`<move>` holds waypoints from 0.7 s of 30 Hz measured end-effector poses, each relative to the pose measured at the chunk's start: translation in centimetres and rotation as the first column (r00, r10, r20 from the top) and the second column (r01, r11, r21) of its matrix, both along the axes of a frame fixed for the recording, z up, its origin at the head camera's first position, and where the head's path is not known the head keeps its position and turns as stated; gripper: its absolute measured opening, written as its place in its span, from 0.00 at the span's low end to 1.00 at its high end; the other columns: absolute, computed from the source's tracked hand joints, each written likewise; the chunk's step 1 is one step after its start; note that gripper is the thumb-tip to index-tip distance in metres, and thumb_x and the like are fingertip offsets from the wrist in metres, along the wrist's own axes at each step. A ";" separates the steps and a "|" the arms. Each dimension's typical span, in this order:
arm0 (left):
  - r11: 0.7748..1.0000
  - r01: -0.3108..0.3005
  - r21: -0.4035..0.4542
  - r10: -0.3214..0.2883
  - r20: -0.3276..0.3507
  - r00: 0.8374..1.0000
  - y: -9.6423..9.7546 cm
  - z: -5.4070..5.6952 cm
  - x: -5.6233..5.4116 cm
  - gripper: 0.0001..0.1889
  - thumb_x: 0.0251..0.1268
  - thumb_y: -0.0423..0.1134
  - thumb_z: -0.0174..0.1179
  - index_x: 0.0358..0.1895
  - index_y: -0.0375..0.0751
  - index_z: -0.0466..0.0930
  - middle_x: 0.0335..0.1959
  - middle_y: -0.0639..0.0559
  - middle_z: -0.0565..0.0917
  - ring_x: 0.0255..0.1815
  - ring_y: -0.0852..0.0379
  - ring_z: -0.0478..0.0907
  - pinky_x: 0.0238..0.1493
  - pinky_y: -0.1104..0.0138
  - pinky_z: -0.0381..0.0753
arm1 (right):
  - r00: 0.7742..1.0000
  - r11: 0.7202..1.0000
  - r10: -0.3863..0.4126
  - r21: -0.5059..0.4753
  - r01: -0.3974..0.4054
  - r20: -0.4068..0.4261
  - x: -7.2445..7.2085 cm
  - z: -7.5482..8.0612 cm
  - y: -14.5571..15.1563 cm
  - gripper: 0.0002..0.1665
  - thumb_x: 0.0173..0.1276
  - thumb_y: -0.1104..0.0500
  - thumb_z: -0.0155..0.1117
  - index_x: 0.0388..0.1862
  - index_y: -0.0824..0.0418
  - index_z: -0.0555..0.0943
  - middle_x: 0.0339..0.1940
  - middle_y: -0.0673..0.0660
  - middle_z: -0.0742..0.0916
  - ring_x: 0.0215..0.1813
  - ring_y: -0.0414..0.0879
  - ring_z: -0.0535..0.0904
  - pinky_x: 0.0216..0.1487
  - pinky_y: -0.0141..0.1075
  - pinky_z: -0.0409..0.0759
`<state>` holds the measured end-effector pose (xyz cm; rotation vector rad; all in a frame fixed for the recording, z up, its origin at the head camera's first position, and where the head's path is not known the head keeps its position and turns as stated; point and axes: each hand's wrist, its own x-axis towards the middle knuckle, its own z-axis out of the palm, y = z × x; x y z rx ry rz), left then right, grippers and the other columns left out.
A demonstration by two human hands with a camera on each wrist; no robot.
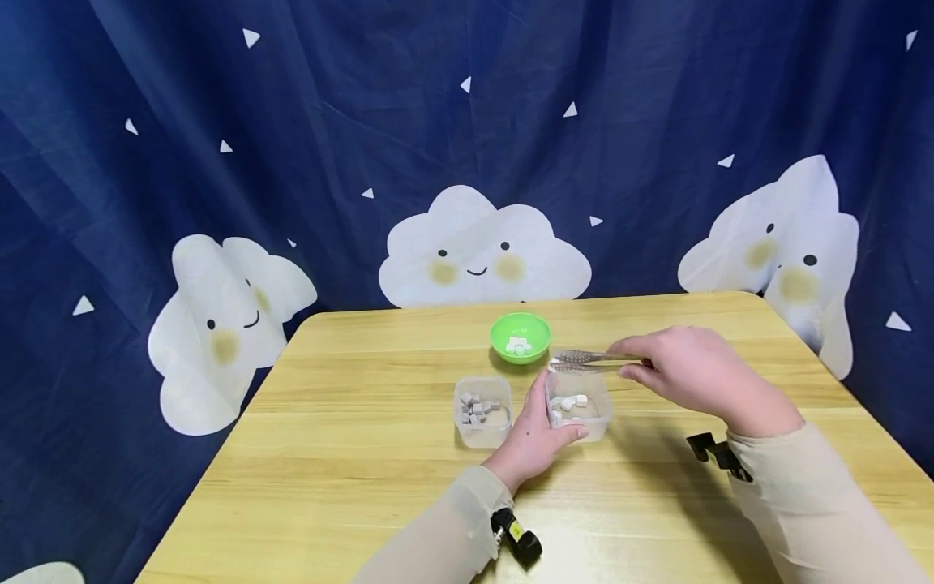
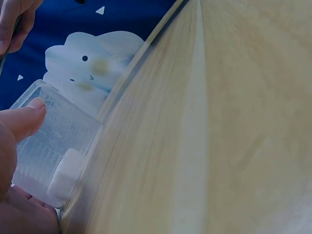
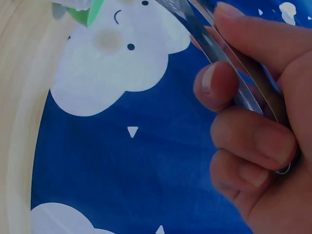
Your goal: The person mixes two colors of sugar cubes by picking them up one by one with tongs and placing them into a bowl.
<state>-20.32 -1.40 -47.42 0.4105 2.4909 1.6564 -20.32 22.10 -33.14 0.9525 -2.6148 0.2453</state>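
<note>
Two beige sleeves (image 1: pixel 438 531), each with a black wrist-worn device (image 1: pixel 516 538), reach over the pale wooden tabletop (image 1: pixel 343 454). Nearest, the left hand (image 1: pixel 536 442) grips a clear, square plastic container (image 1: pixel 594 428), its thumb on the near side and its fingers along the left wall. Several small white blocks (image 1: pixel 581 401) lie at the bottom of that container. Just beside it on the left stands a second clear plastic container (image 1: pixel 484 438) holding small grey cubes (image 1: pixel 477 409). Slightly farther off, the right hand (image 1: pixel 689 369) holds silver metal tongs (image 1: pixel 584 357) with its fingers curled round the handles. Their tips are a little apart, above the gripped container's far edge; whether they touch the rim cannot be told. Beyond both containers sits a round bright-green bowl (image 1: pixel 536 331) with white pieces (image 1: pixel 519 344) in it. Behind the tabletop hangs a navy curtain (image 1: pixel 328 105) printed with smiling white clouds (image 1: pixel 481 253) and small white triangles (image 1: pixel 571 109).
</note>
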 end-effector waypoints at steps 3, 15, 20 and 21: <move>1.000 -0.002 -0.005 0.002 -0.003 1.000 0.0 0.1 0.0 0.56 0.57 0.50 0.74 0.83 0.53 0.43 0.81 0.52 0.55 0.77 0.53 0.56 0.77 0.53 0.54 | 0.999 0.999 -0.024 -0.030 0.023 -0.032 -0.3 -0.2 -0.1 0.14 0.65 0.53 0.73 0.50 0.49 0.88 0.36 0.47 0.90 0.30 0.45 0.84 0.27 0.50 0.81; 1.000 -0.005 -0.001 0.005 0.002 1.000 0.0 0.2 0.2 0.56 0.58 0.49 0.74 0.82 0.59 0.43 0.80 0.52 0.57 0.76 0.54 0.58 0.77 0.54 0.54 | 0.989 0.984 -0.150 -0.095 0.148 -0.005 -2.6 -2.9 -1.2 0.16 0.68 0.52 0.70 0.55 0.50 0.87 0.40 0.53 0.91 0.34 0.55 0.86 0.28 0.56 0.80; 1.000 -0.007 0.002 0.007 0.010 1.000 0.1 0.2 0.2 0.56 0.57 0.49 0.75 0.82 0.59 0.43 0.79 0.52 0.57 0.76 0.55 0.59 0.77 0.54 0.54 | 0.981 0.974 -0.194 -0.117 0.195 0.024 -3.1 -4.1 -1.8 0.16 0.69 0.52 0.69 0.55 0.49 0.87 0.41 0.54 0.91 0.33 0.56 0.86 0.27 0.56 0.79; 1.000 -0.008 0.001 0.008 0.011 1.000 0.1 0.2 0.2 0.56 0.57 0.49 0.75 0.82 0.59 0.44 0.79 0.52 0.57 0.76 0.55 0.59 0.77 0.55 0.54 | 0.980 0.972 -0.198 -0.119 0.201 0.030 -3.2 -4.3 -1.9 0.16 0.69 0.52 0.69 0.55 0.49 0.87 0.41 0.55 0.91 0.33 0.56 0.86 0.26 0.56 0.79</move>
